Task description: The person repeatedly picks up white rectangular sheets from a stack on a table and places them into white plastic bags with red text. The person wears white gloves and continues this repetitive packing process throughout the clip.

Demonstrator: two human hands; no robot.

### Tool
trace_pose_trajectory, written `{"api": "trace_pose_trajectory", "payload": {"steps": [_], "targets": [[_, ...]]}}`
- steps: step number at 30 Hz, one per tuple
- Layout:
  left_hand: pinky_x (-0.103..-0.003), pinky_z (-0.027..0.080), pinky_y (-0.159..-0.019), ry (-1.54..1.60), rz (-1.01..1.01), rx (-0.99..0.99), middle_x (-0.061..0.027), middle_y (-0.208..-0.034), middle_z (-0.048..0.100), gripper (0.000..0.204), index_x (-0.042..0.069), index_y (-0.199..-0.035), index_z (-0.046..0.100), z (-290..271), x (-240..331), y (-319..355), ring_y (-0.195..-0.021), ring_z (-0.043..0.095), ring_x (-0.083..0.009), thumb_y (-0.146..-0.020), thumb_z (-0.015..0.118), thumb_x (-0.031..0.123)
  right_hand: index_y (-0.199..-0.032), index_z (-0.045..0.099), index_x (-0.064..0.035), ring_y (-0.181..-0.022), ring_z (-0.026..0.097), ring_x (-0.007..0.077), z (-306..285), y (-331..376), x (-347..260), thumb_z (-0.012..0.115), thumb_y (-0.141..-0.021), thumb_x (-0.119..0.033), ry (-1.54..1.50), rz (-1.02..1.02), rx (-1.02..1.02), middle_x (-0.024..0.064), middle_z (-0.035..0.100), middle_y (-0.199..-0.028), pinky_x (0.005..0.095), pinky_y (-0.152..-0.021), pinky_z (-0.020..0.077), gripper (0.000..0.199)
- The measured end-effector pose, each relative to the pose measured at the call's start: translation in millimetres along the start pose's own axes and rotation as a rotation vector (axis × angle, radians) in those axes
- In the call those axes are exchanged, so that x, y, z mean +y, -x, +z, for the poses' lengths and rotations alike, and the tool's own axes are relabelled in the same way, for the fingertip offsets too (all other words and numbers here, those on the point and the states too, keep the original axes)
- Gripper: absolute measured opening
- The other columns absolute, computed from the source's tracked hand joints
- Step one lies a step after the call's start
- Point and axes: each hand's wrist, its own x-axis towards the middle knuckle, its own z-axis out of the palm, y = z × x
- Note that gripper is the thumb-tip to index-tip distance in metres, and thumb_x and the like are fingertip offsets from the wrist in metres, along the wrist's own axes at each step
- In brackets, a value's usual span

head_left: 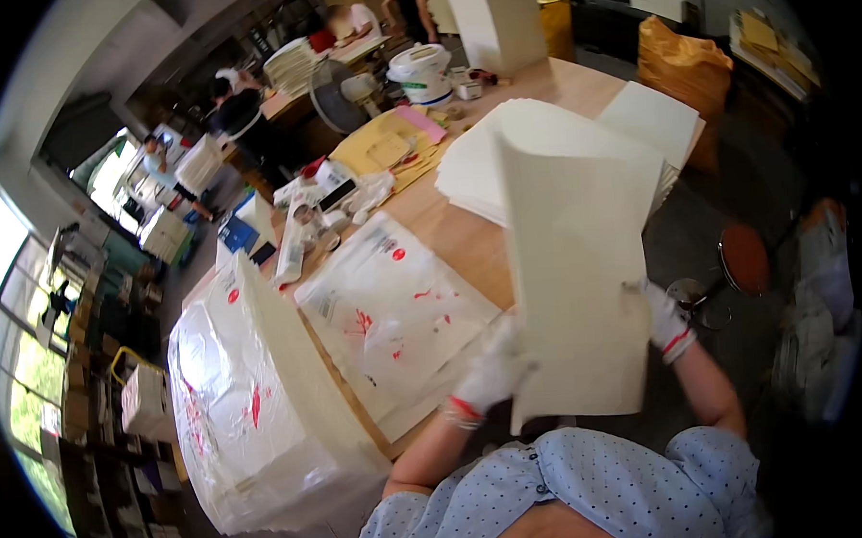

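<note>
Cream paper sheets [576,282], a large, slightly curled bundle, are held upright above the near edge of the long wooden worktable [468,243]. The bundle's lower left edge is pinched by the left hand [488,374], in a white glove with a red cuff, fingers pressed together on the paper. Its right edge is clamped by the right hand [666,318], gloved the same way, fingers closed on the sheets. Behind the bundle, on the table, a low stack of matching cream sheets [541,139] is seen, and a second white stack [655,120] lies just beside it toward the far right corner. To the left of the held bundle, flat clear plastic wrapping with red marks [389,309] is spread on the tabletop. At the table's left edge a tall plastic-wrapped paper block [249,392] is stood. Further back on the table, yellow envelopes [387,151] and a white rice cooker [422,74] are visible. Right of the table, a round brown stool [743,260] is seen on the floor.
</note>
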Motion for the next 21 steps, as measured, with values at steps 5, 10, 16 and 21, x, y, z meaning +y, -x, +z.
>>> {"api": "trace_pose_trajectory", "payload": {"steps": [5,10,16,21], "targets": [[-0.047,0.018,-0.109,-0.814,0.171,0.074,-0.0278,-0.138,0.029,0.069,0.0,-0.133,0.033,72.8,-17.0,2.0,-0.13,0.027,-0.043,-0.075,0.062,0.022,-0.109,0.056,0.0027,-0.083,0.058,0.0128,146.4,9.7,-50.1,0.061,-0.082,-0.008,-0.433,0.118,0.291,0.0056,0.062,-0.095,0.028,-0.073,0.0491,0.029],[-0.034,0.044,-0.081,-0.533,0.209,0.557,-0.0134,-0.102,0.057,0.039,0.004,-0.118,0.05,-82.2,-63.7,24.9,-0.087,0.054,-0.025,-0.083,0.056,0.02,-0.1,0.059,0.0053,-0.073,0.06,0.012,120.6,18.8,-63.0,0.058,-0.079,0.0,-0.286,-0.008,0.298,0.0102,0.065,-0.089,0.0272,-0.064,0.0504,0.022],[-0.026,0.048,-0.072,0.425,0.058,0.293,-0.0048,-0.097,0.058,0.034,0.001,-0.121,0.047,-194.5,-53.1,19.6,-0.07,0.056,-0.0126,-0.089,0.053,0.012,-0.092,0.059,0.0045,-0.065,0.061,0.0169,91.6,39.6,-107.9,0.058,-0.074,0.001,-0.11,-0.095,0.173,0.0109,0.063,-0.073,0.0287,-0.061,0.0495,0.019],[-0.018,0.044,-0.054,1.027,-0.05,0.487,-0.0019,-0.084,0.062,0.029,0.0,-0.117,0.052,-245.0,-130.2,-27.2,-0.061,0.05,-0.0044,-0.088,0.049,0.004,-0.077,0.065,-0.009,-0.056,0.056,0.0303,128.6,31.3,-92.1,0.053,-0.075,-0.014,0.674,-0.613,-0.057,0.0082,0.06,-0.071,0.0407,-0.057,0.0487,0.013]]}}
